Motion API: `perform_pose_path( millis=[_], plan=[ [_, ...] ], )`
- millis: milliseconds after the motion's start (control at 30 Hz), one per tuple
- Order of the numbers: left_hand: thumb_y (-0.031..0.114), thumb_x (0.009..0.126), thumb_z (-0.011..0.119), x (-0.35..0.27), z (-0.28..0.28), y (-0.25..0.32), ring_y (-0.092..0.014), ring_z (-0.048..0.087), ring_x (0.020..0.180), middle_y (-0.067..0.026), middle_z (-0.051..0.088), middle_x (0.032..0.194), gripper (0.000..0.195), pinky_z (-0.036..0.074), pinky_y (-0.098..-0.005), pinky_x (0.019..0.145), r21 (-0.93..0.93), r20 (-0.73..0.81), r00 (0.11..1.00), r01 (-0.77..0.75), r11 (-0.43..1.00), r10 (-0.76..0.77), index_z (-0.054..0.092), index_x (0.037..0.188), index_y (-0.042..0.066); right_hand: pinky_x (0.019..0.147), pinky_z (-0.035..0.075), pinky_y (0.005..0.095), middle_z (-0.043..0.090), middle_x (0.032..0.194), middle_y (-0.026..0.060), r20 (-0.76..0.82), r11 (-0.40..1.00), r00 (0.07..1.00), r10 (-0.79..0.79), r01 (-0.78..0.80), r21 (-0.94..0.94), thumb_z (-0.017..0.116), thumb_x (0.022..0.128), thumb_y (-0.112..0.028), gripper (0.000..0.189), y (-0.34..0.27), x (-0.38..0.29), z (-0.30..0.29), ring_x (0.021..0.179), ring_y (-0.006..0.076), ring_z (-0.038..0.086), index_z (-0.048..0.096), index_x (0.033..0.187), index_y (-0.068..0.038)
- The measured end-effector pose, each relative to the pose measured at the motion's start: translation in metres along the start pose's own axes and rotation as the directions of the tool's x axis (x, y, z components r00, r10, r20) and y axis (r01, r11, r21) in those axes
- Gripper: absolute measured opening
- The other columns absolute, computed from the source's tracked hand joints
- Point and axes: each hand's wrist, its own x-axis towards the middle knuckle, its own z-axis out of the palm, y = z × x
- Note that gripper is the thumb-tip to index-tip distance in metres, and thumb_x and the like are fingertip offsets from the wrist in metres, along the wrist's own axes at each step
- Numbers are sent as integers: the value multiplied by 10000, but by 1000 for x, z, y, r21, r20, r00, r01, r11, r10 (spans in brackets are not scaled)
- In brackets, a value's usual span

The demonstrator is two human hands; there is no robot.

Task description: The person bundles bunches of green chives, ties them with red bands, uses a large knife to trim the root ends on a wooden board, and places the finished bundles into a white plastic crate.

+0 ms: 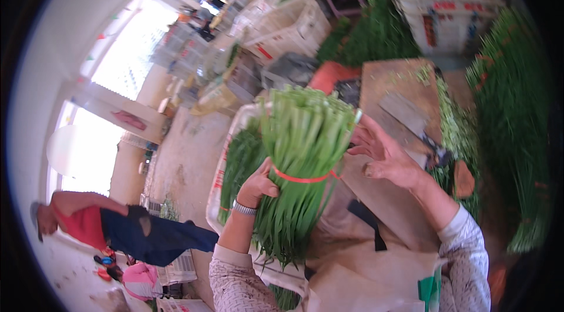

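Observation:
A thick bunch of garlic chives, bound by a red band, is tilted before me with its pale cut ends facing away. My left hand grips it from the left side near the band, thumb on the leaves. Beside the cut ends on the right, my right hand has its fingers spread and holds nothing; whether a fingertip touches the stalks is hard to tell. A cleaver with a dark, wrapped-looking handle lies on the wooden board beyond that hand.
A white crate with more chives stands left of the bunch. Trimmings line the board's right side. Large piles of greens lie farther right, near stacked white crates. A person in a red top is at the left.

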Motion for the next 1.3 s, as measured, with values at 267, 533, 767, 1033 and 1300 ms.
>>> perform_pose_path(
  millis=[267, 533, 767, 1033, 1300],
  plan=[
    [316, 477, 926, 47, 107, -11, -237, 358, 1365, -165, 344, 1493, 1293, 230, -343, 1146, -83, 35, 984, 175, 981, -173, 211, 1484, -67, 928, 488, 338, 518, 1339, 65, -281, 946, 919, 276, -208, 247, 765, 752, 15, 892, 23, -71, -12, 1165, 183, 535, 271, 1490, -74],
    [331, 547, 898, 73, 156, -18, -345, 519, 1250, -255, 495, 1351, 1229, 400, -382, 1049, 814, 17, 985, -113, 570, 172, 193, 1464, -83, 730, 534, 293, 528, 1266, 88, -335, 933, 872, 358, -345, 101, 722, 816, -24, 850, 7, -87, -24, 1008, 171, 576, 221, 1502, -35],
    [352, 558, 876, 88, 155, -37, -423, 601, 1040, -266, 627, 1089, 1114, 480, -438, 890, 885, 41, 999, -40, 463, 8, 292, 1397, -90, 806, 493, 330, 593, 1143, 117, -394, 598, 859, -326, -135, -790, 667, 763, -12, 476, 0, -98, -51, 988, 237, 587, 571, 1228, -37],
    [390, 561, 875, 94, 162, -30, -422, 587, 1074, -265, 608, 1146, 1120, 478, -423, 898, 890, 17, 999, 2, 457, -38, 304, 1390, -101, 689, 511, 400, 576, 982, 124, 217, 153, 900, -379, 292, -944, 646, 743, -43, 152, 5, -59, -58, 867, 317, 598, 618, 893, -41],
    [489, 657, 818, 93, 161, -34, -441, 604, 1010, -270, 623, 1085, 1056, 486, -439, 866, 901, 71, 997, -74, 428, 23, 333, 1349, -144, 714, 519, 370, 570, 1028, 130, 228, 272, 935, -271, 301, -914, 605, 809, -28, 129, 6, -62, -71, 878, 327, 604, 568, 932, -18]
  ],
)
